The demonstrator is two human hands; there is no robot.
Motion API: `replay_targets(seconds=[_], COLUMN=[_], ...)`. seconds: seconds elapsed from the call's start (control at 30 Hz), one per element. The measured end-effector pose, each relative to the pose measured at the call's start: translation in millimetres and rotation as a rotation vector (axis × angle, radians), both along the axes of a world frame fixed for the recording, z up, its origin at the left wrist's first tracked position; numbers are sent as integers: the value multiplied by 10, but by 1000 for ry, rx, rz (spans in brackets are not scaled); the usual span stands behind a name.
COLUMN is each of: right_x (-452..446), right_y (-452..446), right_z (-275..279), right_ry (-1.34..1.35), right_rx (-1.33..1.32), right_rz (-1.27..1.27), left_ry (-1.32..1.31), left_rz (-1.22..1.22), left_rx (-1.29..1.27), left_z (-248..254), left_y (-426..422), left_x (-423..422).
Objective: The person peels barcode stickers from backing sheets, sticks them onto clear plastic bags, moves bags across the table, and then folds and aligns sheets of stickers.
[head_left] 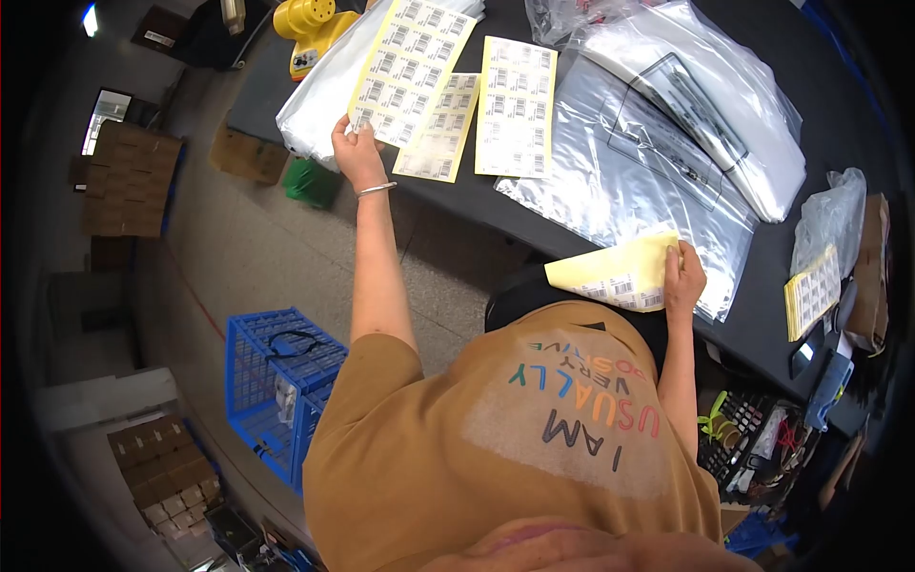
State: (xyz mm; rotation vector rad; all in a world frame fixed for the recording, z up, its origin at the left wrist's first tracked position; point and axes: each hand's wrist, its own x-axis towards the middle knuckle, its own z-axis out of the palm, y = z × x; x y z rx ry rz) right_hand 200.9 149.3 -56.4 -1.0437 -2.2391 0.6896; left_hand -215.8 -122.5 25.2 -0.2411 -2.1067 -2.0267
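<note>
My left hand pinches the lower edge of a yellow-bordered barcode label sheet, a bracelet on its wrist. Partly under that sheet lies another label sheet, and a third label sheet is flat beside it on the dark table. At the table's near edge my right hand grips a curled label sheet, with its plain yellow back folded over the barcodes. Clear plastic bags with a dark printed outline lie beyond the right hand.
A yellow device stands by a stack of plastic bags. On the right are more label sheets and a basket of small items. A blue crate and stacked cartons stand on the left.
</note>
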Motion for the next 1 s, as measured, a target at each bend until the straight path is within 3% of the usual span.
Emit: replay_targets(seconds=[1.0], right_x=[14], right_y=[17], right_z=[-45], right_ry=[13], right_rx=[-14], right_rz=[0], left_ry=[57], left_rz=[64], left_rx=[-103], left_z=[-156], left_y=[-87], left_x=[214])
